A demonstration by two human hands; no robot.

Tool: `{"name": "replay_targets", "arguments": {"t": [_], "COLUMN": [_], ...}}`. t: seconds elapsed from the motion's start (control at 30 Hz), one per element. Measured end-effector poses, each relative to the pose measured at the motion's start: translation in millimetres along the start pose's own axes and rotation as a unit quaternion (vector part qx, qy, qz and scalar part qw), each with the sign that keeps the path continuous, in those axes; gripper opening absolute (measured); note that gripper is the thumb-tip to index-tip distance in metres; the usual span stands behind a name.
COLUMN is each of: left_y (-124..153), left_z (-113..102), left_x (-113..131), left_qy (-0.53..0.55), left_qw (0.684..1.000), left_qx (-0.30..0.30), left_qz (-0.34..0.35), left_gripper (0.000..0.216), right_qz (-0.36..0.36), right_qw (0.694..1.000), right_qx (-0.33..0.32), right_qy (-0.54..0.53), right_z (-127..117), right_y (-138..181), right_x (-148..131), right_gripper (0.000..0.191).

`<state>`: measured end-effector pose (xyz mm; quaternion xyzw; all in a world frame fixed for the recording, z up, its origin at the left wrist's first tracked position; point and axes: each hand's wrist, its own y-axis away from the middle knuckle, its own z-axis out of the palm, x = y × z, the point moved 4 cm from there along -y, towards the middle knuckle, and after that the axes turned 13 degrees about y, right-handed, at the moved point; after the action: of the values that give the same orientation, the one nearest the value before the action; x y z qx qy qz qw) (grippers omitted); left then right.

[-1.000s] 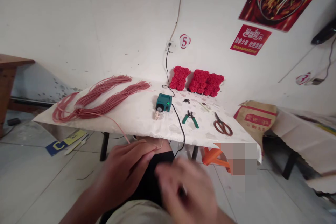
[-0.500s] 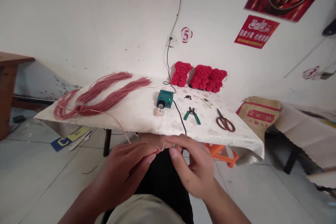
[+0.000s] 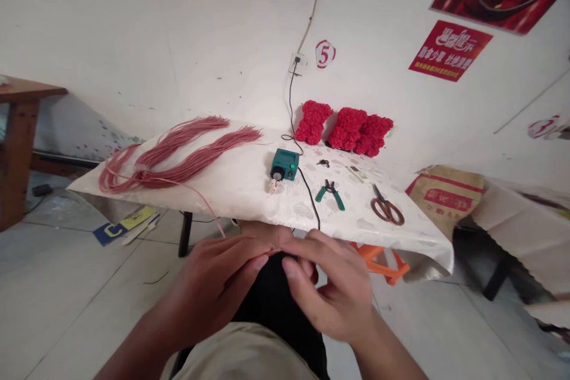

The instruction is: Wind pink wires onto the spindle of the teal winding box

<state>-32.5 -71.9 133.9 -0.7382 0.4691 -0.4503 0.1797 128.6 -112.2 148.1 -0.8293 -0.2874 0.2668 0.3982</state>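
Observation:
My left hand (image 3: pixel 214 285) and my right hand (image 3: pixel 332 288) meet at the fingertips, just below the table's front edge. A thin pink wire (image 3: pixel 200 208) runs from the wire bundle down into my left fingers. Its end is pinched between my fingertips, and the hands hide most of that end. The long bundle of pink-red wires (image 3: pixel 178 157) lies looped on the white-covered table (image 3: pixel 240 202). Farther off on the table are a teal box with a dial (image 3: pixel 284 164), green-handled wire pliers (image 3: pixel 330 194) and brown-handled scissors (image 3: pixel 386 209).
Red flower-covered bear shapes (image 3: pixel 314 123) stand against the wall behind the table. A black cord (image 3: pixel 309 199) hangs over the front edge. An orange stool (image 3: pixel 383 261) stands below, with a paper sack (image 3: pixel 445 197) and another covered table (image 3: pixel 521 225) to the right.
My right hand has come up from a blurred position to join my left at the wire. The whole scene has drifted slightly right and up as my head moved.

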Motion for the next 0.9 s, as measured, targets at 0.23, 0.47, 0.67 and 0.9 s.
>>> {"name": "replay_targets", "arguments": {"t": [0.23, 0.47, 0.67, 0.9], "left_y": [7, 5, 6, 3], "left_z": [-6, -4, -2, -2], "left_x": [-10, -12, -12, -13], "left_qy": [0.045, 0.077, 0.075, 0.079], "left_qw": [0.995, 0.992, 0.993, 0.993], "left_qx": [0.074, 0.080, 0.068, 0.058], "left_qz": [-0.052, -0.060, -0.063, -0.059], "left_gripper": [0.024, 0.018, 0.019, 0.019], "right_qz": [-0.084, 0.137, 0.121, 0.115], "right_qw": [0.986, 0.988, 0.989, 0.989], "right_qx": [-0.145, 0.053, 0.037, 0.028], "right_qy": [0.006, -0.042, -0.081, -0.092], "right_z": [32, 6, 12, 13], "right_y": [29, 9, 11, 9], "right_x": [-25, 23, 16, 13], "right_gripper": [0.016, 0.022, 0.033, 0.036]}}
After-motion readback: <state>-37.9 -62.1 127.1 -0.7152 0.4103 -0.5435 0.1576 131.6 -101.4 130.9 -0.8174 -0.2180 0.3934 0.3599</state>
